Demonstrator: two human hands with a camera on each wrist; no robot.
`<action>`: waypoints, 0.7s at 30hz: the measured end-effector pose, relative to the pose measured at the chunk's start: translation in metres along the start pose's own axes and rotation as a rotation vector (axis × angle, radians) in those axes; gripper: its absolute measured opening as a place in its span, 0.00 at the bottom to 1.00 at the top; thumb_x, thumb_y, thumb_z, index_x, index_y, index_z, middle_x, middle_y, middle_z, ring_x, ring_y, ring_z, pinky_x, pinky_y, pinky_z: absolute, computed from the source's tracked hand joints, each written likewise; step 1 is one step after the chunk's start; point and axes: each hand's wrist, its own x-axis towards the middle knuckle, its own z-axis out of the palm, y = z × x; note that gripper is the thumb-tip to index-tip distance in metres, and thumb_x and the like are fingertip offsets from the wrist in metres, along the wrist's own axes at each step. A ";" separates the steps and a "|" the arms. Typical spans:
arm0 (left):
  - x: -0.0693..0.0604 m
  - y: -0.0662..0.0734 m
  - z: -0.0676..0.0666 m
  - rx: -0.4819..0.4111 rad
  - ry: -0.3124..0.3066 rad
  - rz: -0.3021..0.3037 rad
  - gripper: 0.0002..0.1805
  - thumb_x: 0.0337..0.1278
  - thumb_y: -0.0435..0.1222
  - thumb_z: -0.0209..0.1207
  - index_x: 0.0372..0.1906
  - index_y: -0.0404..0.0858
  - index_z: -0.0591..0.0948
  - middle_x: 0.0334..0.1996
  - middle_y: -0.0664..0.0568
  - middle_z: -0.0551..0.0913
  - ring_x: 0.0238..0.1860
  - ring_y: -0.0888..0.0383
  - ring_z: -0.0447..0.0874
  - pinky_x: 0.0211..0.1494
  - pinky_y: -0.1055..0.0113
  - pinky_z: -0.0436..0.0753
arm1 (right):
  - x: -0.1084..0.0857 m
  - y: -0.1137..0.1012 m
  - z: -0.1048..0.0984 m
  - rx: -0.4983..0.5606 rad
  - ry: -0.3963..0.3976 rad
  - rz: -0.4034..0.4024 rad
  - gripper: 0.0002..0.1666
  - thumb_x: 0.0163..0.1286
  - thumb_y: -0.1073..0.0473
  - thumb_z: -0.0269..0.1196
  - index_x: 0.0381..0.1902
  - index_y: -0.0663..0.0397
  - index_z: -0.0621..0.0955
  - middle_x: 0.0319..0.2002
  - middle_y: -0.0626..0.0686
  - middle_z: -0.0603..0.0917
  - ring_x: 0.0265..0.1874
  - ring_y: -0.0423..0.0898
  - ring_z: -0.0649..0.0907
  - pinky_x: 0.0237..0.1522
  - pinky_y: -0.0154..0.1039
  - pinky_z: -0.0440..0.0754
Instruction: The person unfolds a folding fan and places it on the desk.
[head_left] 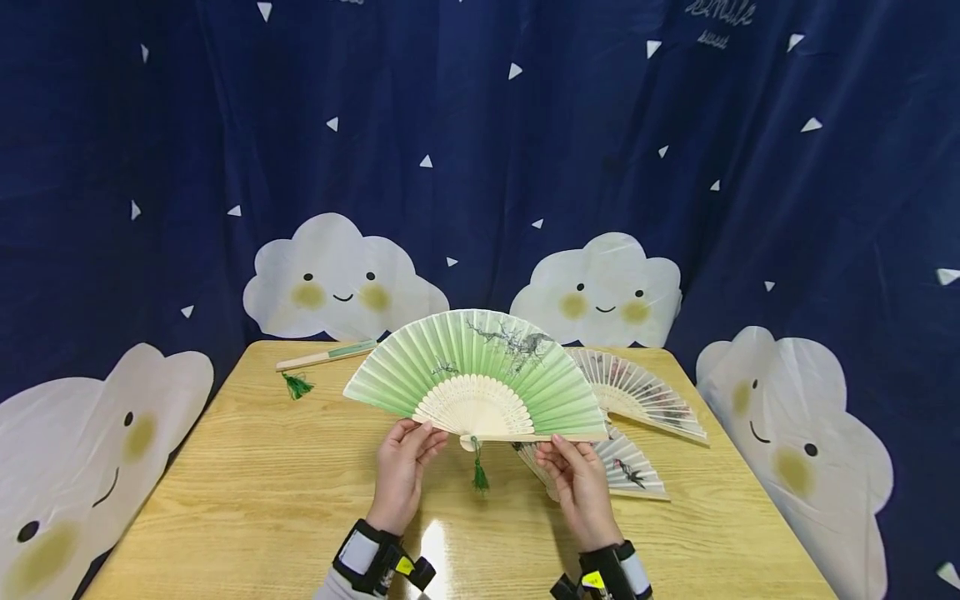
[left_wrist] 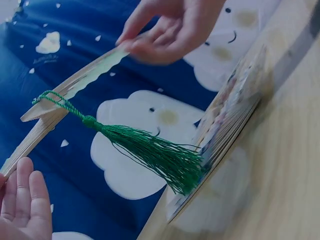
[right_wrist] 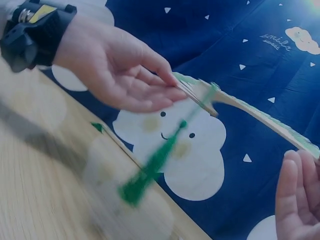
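Observation:
A green folding fan, spread wide, is held above the table in the head view, with a dark branch printed on its leaf and pale openwork ribs. My left hand pinches its left edge near the pivot. The right end stick is pinched between thumb and fingers of my right hand. From the pivot hangs a green tassel, large in the left wrist view and blurred in the right wrist view. There, the left hand grips the rib ends, while the right hand shows only partly.
Two spread fans lie at the right of the table: a pale floral one and a white one with a bird, partly hidden. A folded fan with a green tassel lies back left. A blue curtain hangs behind.

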 end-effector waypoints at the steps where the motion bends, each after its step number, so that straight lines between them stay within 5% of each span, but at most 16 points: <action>1: 0.002 0.003 -0.002 0.008 0.006 -0.002 0.04 0.65 0.27 0.56 0.37 0.35 0.72 0.28 0.51 0.86 0.32 0.59 0.89 0.44 0.64 0.88 | 0.000 -0.001 -0.002 -0.013 0.002 0.000 0.08 0.71 0.63 0.59 0.31 0.52 0.80 0.26 0.47 0.88 0.28 0.39 0.87 0.37 0.31 0.86; 11: 0.005 0.013 -0.024 0.148 -0.021 -0.072 0.05 0.62 0.26 0.56 0.32 0.36 0.73 0.27 0.51 0.85 0.32 0.58 0.88 0.44 0.63 0.88 | -0.012 -0.014 -0.036 -0.119 -0.197 0.111 0.16 0.75 0.63 0.52 0.32 0.53 0.84 0.28 0.47 0.88 0.30 0.40 0.86 0.38 0.32 0.86; 16: -0.002 0.008 -0.039 0.209 -0.043 -0.174 0.04 0.61 0.25 0.57 0.37 0.31 0.72 0.27 0.49 0.85 0.31 0.57 0.88 0.42 0.62 0.88 | -0.023 -0.021 -0.058 -0.152 -0.433 0.262 0.21 0.76 0.67 0.45 0.36 0.54 0.85 0.31 0.47 0.89 0.33 0.40 0.88 0.40 0.34 0.86; 21: -0.009 0.010 -0.059 0.311 -0.107 -0.287 0.08 0.63 0.27 0.54 0.44 0.28 0.69 0.29 0.48 0.85 0.33 0.56 0.88 0.42 0.64 0.87 | -0.035 -0.019 -0.078 -0.170 -0.662 0.499 0.21 0.76 0.67 0.43 0.42 0.57 0.85 0.35 0.48 0.90 0.36 0.41 0.89 0.41 0.33 0.86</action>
